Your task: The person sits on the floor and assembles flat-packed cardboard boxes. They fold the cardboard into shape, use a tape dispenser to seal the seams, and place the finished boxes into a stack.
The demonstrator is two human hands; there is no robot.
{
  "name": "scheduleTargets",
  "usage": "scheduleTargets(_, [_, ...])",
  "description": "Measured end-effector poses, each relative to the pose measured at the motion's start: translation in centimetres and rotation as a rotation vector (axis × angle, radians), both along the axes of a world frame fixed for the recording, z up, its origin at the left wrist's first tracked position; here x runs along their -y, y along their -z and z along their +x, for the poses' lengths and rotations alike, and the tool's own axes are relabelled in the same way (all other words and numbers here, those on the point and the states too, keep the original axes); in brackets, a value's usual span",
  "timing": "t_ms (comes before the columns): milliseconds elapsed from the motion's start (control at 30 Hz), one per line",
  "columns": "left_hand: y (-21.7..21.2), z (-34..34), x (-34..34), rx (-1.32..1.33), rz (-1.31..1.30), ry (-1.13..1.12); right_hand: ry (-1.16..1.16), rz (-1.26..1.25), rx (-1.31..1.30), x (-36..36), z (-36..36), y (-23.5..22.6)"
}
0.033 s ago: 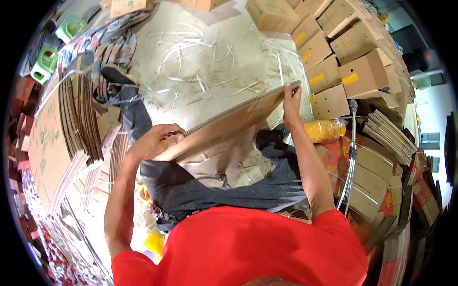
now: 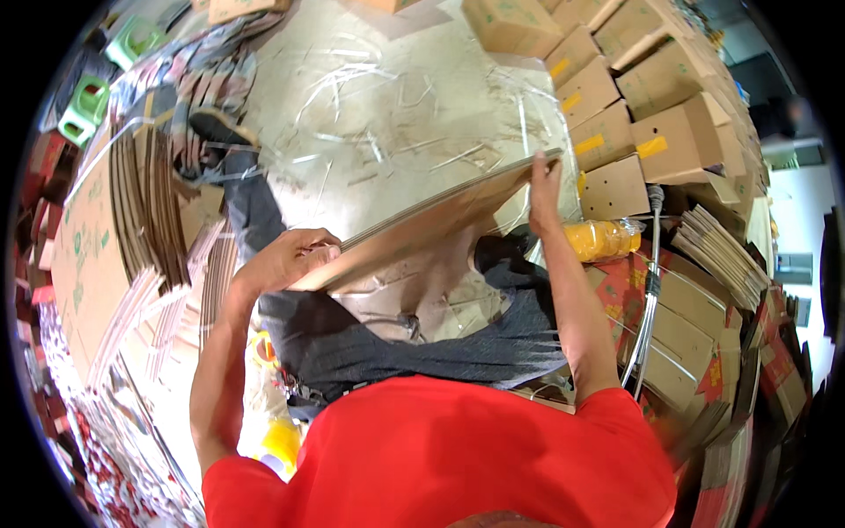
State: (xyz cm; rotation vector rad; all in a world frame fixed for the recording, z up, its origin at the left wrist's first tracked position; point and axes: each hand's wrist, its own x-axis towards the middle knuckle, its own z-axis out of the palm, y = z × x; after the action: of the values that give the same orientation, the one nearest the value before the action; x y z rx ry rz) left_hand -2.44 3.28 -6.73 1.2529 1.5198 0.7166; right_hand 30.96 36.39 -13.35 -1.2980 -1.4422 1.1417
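Observation:
A flattened cardboard box [image 2: 440,216] spans the space between my two hands, above my knees and slanting up to the right. Its layered upper edge faces up, and its face is plain brown. My left hand [image 2: 295,257] grips the near left end, thumb on top and fingers curled over the edge. At the far right end my right hand [image 2: 544,189] holds the box, fingers pointing up along its side. Part of the box's underside is hidden from view.
Bundled flat cartons [image 2: 145,211] stand at my left. Cartons with yellow tape [image 2: 607,145] are stacked at the right, by yellow tape rolls [image 2: 601,239] and a metal pole [image 2: 650,282]. White strap scraps [image 2: 339,84] litter the floor. Green stools [image 2: 85,110] stand far left.

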Motion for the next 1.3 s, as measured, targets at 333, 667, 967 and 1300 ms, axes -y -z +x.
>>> scheduleTargets(333, [2.3,3.7,5.0,0.223,-0.162,-0.229,-0.202,-0.156,-0.243,-1.8,2.5,1.4])
scheduleTargets(667, [-2.2,4.8,3.4,-0.324,0.182,-0.015,-0.251,-0.563,0.041,-0.4,3.4,-3.2])
scheduleTargets(967, [-3.8,4.2,1.2,-0.619,0.258,-0.235,-0.534,0.254,0.869,0.3,3.7,-9.0])
scheduleTargets(1300, [-1.2,1.3,-2.8,-0.957,0.256,-0.506,-0.661,0.431,1.112,7.2,-5.3,-6.4])
